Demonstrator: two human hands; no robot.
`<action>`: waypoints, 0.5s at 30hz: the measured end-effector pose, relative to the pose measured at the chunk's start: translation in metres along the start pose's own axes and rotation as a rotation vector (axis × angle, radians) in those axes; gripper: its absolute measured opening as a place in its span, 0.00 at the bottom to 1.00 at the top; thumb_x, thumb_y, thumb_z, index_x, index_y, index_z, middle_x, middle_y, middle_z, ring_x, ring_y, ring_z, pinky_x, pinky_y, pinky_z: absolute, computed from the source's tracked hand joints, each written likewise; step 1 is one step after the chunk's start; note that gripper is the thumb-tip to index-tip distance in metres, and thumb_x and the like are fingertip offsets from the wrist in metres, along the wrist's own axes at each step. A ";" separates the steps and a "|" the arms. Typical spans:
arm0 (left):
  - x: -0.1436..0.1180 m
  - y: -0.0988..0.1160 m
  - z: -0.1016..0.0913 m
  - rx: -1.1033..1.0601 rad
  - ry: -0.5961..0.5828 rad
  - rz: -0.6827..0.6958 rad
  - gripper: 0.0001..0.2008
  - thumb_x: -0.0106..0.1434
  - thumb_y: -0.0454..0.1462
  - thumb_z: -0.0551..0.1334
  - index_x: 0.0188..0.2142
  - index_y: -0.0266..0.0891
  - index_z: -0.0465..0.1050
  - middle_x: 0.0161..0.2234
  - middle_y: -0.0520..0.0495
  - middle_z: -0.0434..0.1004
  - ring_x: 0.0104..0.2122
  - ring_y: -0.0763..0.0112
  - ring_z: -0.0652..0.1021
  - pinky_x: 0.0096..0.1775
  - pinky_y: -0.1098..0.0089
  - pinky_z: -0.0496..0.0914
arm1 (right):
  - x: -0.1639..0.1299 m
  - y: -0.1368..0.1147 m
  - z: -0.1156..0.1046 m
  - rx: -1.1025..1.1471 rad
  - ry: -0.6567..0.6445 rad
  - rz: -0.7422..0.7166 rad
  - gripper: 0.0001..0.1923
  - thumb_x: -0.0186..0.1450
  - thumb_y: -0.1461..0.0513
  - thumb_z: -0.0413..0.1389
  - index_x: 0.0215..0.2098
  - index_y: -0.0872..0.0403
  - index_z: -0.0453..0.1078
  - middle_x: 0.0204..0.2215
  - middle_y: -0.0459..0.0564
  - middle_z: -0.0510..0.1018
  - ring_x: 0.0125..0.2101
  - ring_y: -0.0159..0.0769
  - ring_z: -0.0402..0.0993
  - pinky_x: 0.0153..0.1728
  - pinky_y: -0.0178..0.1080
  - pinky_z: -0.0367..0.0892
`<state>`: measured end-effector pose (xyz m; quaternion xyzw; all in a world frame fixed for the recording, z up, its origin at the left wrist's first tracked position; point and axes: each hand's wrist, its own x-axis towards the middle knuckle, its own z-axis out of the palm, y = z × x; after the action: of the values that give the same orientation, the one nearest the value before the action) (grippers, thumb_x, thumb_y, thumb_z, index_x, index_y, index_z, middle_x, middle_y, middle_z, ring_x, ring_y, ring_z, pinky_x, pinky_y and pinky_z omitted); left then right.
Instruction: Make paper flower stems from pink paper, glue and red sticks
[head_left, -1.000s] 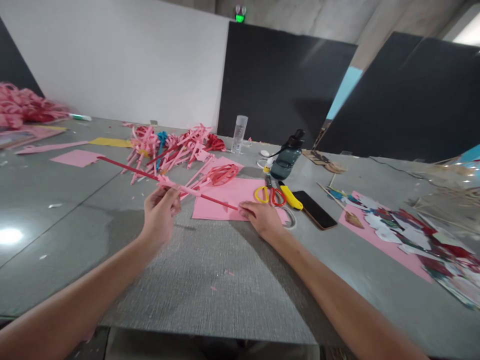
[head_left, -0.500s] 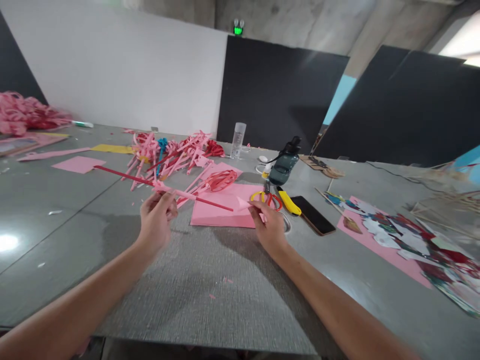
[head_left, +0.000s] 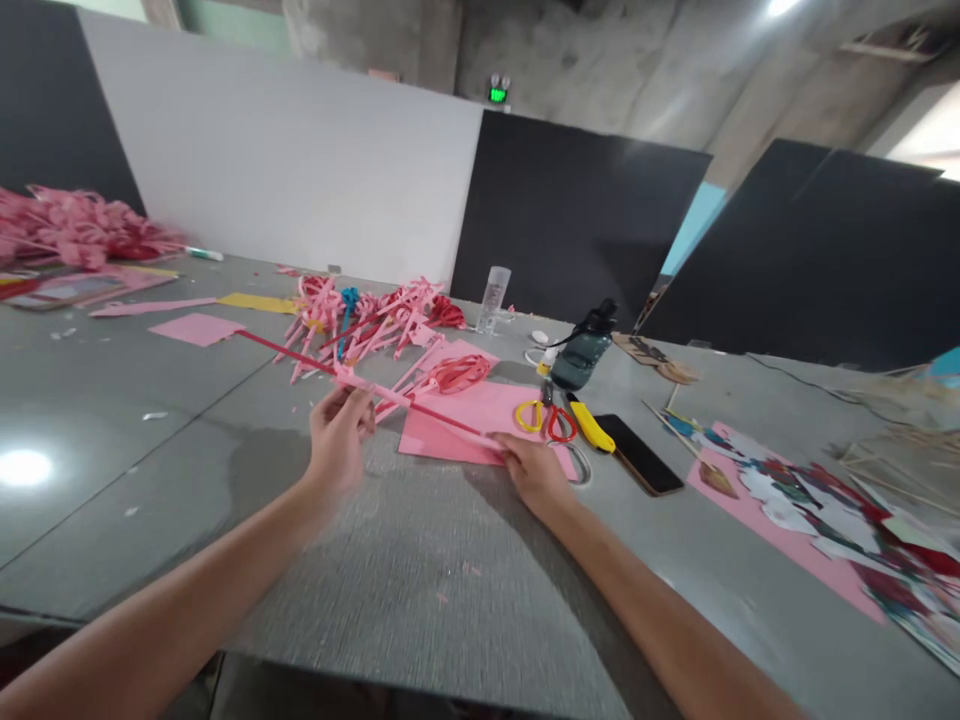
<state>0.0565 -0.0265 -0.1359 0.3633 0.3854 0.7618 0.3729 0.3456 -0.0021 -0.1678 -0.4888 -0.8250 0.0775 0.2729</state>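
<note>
The left hand (head_left: 339, 432) pinches a long red stick (head_left: 300, 358) wrapped with a pink paper strip, holding it above the grey table (head_left: 420, 580). The stick slants from far left down to the right hand (head_left: 529, 468), whose fingers close on its near end over a pink paper sheet (head_left: 480, 415). Scissors (head_left: 546, 416), a yellow knife (head_left: 591, 424) and a phone (head_left: 639, 454) lie just right.

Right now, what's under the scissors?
The scissors lie partly on the pink paper sheet, partly on the grey table. Whatever sits directly beneath the blades is hidden.
</note>
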 end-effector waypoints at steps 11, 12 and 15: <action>0.014 0.009 -0.002 -0.084 0.106 -0.015 0.21 0.55 0.41 0.72 0.20 0.40 0.61 0.17 0.58 0.56 0.17 0.80 0.56 0.20 0.71 0.50 | -0.042 -0.049 -0.028 0.052 -0.034 -0.047 0.22 0.71 0.65 0.49 0.60 0.52 0.75 0.57 0.52 0.81 0.57 0.44 0.78 0.60 0.50 0.72; 0.015 0.010 -0.003 -0.085 0.103 -0.011 0.21 0.55 0.41 0.73 0.20 0.41 0.61 0.17 0.58 0.56 0.17 0.80 0.56 0.20 0.71 0.50 | -0.051 -0.056 -0.025 0.058 -0.091 -0.033 0.22 0.72 0.64 0.49 0.61 0.52 0.74 0.58 0.53 0.81 0.57 0.44 0.78 0.60 0.50 0.72; 0.018 0.008 -0.005 -0.064 0.077 0.011 0.23 0.58 0.42 0.73 0.20 0.41 0.59 0.16 0.58 0.56 0.17 0.79 0.56 0.20 0.70 0.51 | -0.069 -0.073 -0.017 0.092 -0.188 0.018 0.22 0.75 0.61 0.48 0.63 0.52 0.73 0.60 0.53 0.78 0.61 0.46 0.75 0.63 0.51 0.69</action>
<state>0.0415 -0.0164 -0.1269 0.3237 0.3728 0.7892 0.3653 0.3250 -0.1004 -0.1506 -0.4736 -0.8382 0.1631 0.2157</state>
